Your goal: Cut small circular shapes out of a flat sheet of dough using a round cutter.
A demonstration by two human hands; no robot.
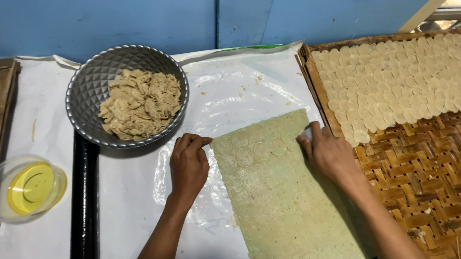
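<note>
bowl (88, 88) left, tray (429, 178) right, plastic sheet (228, 91) open

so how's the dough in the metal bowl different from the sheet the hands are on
The dough in the metal bowl is a loose heap of torn beige scraps; the dough sheet lies flat, rolled thin, greenish, with circles pressed into its top end. The scraps sit untouched, while the left hand and right hand rest on the sheet.

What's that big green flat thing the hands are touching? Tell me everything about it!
The green sheet looks like thin rolled dough, pale green with tiny dark specks. It is a long rectangle lying flat and slanted on clear plastic over the table. Near its top end, several round circles are pressed into it, not yet lifted out. The left hand pinches its upper left corner; the right hand rests on its upper right edge, holding something small and hard to make out. Its lower end runs out of view.
</note>
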